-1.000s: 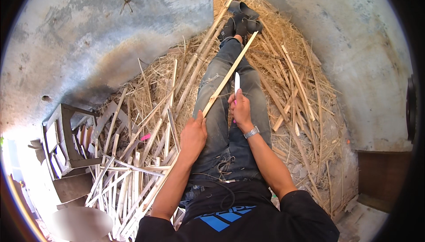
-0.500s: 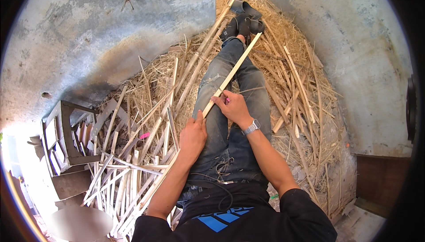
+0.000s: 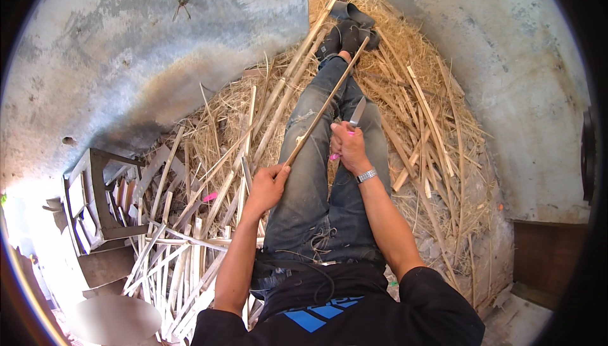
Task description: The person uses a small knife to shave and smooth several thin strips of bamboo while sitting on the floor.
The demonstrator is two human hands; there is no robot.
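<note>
My left hand grips the lower end of a long, thin wooden strip. The strip slants up and to the right across my jeans, its far tip near my shoes. In my right hand is a knife with a pink handle, its blade pointing up and away from me. Fingers are wrapped round the handle, and the blade stands apart from the strip, to its right. A silver watch sits on my right wrist. My legs lie stretched out under both hands.
Many loose strips are heaped to my left, beside a dark metal frame. More strips and straw shavings lie on the right. Grey walls curve round both sides. A pink object rests among the left strips.
My right hand has come off the strip and moved right, and the knife blade now shows. The strip has turned, showing a darker side. My left hand has shifted slightly left.
</note>
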